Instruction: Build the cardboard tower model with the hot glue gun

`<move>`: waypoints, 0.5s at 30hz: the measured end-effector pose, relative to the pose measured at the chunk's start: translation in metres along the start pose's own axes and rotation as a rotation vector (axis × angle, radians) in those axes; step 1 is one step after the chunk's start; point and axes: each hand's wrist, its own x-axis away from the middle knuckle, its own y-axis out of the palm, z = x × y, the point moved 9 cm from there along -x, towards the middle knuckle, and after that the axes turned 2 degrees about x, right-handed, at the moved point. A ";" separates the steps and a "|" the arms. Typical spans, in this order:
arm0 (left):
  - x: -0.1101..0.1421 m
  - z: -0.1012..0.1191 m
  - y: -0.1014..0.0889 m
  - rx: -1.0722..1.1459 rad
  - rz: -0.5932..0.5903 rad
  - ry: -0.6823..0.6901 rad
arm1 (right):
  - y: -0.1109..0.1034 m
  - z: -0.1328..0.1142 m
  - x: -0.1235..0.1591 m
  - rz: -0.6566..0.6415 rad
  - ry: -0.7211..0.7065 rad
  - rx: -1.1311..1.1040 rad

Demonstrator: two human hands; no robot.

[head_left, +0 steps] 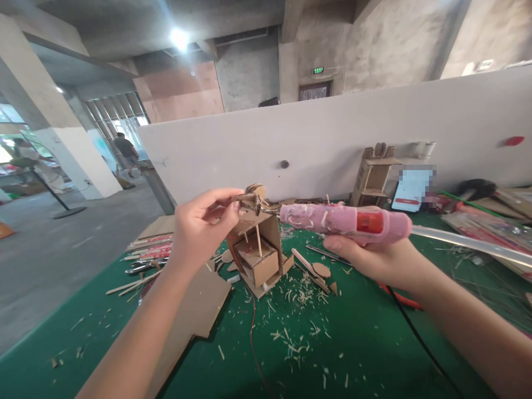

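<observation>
Cardboard piece point(248, 198) — pinched at fingertips point(235, 208), left hand point(202, 223).

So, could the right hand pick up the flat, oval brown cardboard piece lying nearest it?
Probably not as things stand: the right hand grips a pink plastic glue gun. The oval piece looks uncovered, though, so a freed hand could likely reach it.

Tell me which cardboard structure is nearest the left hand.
The front cardboard structure, beside the left hand; the rear cardboard structure stands farther back, next to the lit screen.
</observation>
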 end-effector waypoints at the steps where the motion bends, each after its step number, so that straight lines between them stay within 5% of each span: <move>1: 0.000 -0.002 0.000 0.023 -0.005 -0.020 | -0.001 -0.001 0.000 0.017 -0.009 0.025; 15: 0.002 0.000 0.002 0.089 -0.054 -0.070 | -0.005 -0.002 0.000 0.075 -0.016 0.088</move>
